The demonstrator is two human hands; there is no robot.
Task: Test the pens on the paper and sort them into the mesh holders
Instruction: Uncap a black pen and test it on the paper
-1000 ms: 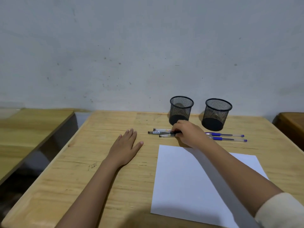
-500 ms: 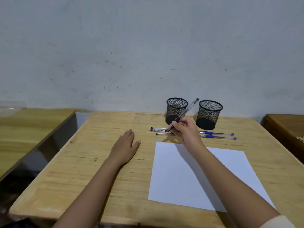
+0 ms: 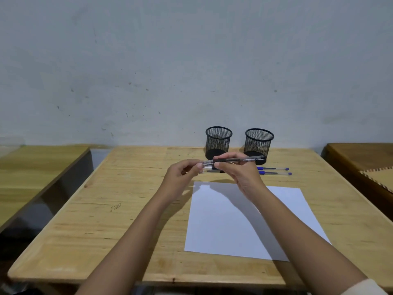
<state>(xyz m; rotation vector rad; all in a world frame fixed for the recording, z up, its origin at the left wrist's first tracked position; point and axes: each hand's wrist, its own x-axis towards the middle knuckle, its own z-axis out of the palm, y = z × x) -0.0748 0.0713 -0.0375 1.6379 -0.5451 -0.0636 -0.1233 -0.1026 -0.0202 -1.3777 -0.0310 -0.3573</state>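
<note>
Black pen (image 3: 234, 160) held level above the table, in front of the mesh holders (image 3: 218, 141). Right hand (image 3: 240, 173) pinches the barrel, left hand (image 3: 182, 175) pinches the cap end, probably to uncap. Paper (image 3: 244, 220) sits below, unmarked.

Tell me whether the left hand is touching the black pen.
Touching: the head view shows the left hand pinching the clear cap end of the slim black pen.
</note>
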